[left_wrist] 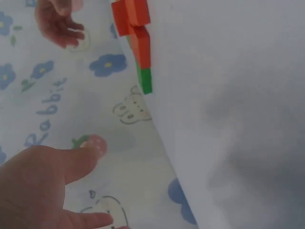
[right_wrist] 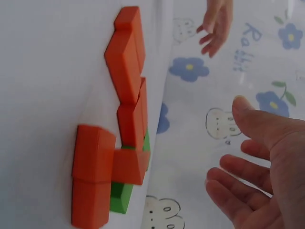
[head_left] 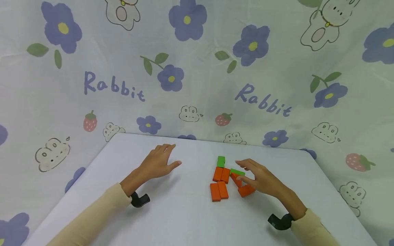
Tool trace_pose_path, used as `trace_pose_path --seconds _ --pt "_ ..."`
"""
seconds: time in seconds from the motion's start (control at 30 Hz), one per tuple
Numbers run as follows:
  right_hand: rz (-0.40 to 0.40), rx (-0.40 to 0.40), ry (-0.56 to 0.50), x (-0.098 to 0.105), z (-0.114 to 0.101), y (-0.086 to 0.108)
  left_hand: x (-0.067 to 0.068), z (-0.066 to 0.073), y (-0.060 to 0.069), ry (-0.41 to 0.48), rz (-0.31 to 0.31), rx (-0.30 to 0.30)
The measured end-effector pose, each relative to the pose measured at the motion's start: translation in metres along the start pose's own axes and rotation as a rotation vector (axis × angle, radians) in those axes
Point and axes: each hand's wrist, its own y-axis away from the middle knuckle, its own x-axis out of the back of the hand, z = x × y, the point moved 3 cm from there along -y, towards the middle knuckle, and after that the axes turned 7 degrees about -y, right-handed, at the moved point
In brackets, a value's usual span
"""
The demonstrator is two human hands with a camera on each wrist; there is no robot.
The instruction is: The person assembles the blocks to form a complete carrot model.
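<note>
Head view: over there, orange blocks [head_left: 219, 191] and green blocks [head_left: 221, 162] lie clustered on the white table [head_left: 184, 222]. I see the right hand [head_left: 260, 177] hovering near them, fingers loose and slightly bent; the left hand [head_left: 158, 163] hovers well apart, fingers relaxed, thumb spread out.

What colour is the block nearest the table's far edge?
Green; that block shows best in the head view.
</note>
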Motion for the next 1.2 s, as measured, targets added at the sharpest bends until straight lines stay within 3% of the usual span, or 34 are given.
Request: trace_pose_path --seconds 0.23,0.5,0.83,1.0,1.2 --pt "-0.08 0.001 -0.117 -0.012 -0.008 -0.003 -0.008 0.019 0.003 0.005 -0.023 -0.046" --pt "-0.22 -0.018 -0.16 -0.027 -0.014 -0.006 -0.019 0.048 0.007 0.036 -0.08 -0.108" --pt "-0.271 -0.07 -0.16 -0.036 -0.014 -0.008 -0.032 0.085 0.003 0.111 -0.159 -0.14" --pt "-0.27 -0.076 -0.163 -0.037 -0.013 -0.006 -0.045 0.103 0.001 0.137 -0.197 -0.165" --pt "-0.256 -0.041 -0.141 -0.035 -0.014 -0.008 -0.064 0.126 0.007 0.054 -0.232 -0.241"
